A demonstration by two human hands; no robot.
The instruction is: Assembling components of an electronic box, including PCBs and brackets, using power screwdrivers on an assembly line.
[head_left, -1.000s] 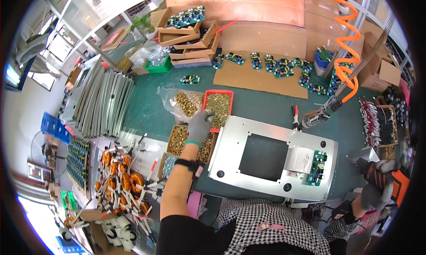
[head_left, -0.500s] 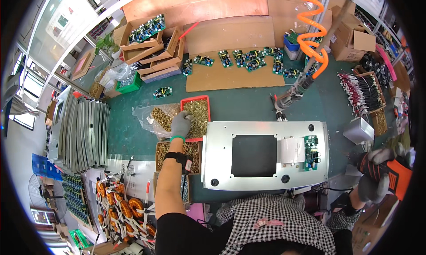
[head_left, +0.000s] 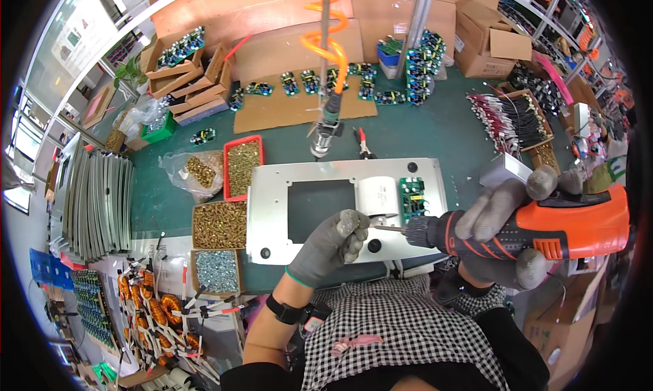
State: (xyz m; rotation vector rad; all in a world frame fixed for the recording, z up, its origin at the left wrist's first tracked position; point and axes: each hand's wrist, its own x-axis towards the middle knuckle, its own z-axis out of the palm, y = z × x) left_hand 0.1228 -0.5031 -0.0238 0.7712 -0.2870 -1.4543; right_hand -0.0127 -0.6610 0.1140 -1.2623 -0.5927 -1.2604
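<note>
1. Gloved fingertips of the left hand (head_left: 331, 245) are pinched on the tip of the driver bit (head_left: 386, 228), where a small screw seems to sit, too small to tell for sure.
2. That bit juts left out of the orange and black power screwdriver (head_left: 537, 228), so the tool's long axis runs nearly level, left to right, with its nose pointing left at the left hand.
3. Wrapped around the screwdriver's body, the right hand (head_left: 507, 231) has its grey-gloved fingers closed over the top and underside of the tool.
4. Both hands and the tool hover over the near edge of the grey metal panel (head_left: 272, 207), which lies flat on the green tabletop (head_left: 435, 129) with a rectangular cutout, a white capacitor (head_left: 378, 195) and a green circuit board (head_left: 413, 198) on it.
5. Left of the panel stand trays of brass screws (head_left: 219, 224), a red tray (head_left: 243, 166) and a tray of silver screws (head_left: 217, 270).
6. Hanging above the panel's far edge is a pneumatic screwdriver (head_left: 326, 127) on an orange coiled hose (head_left: 325, 41).
</note>
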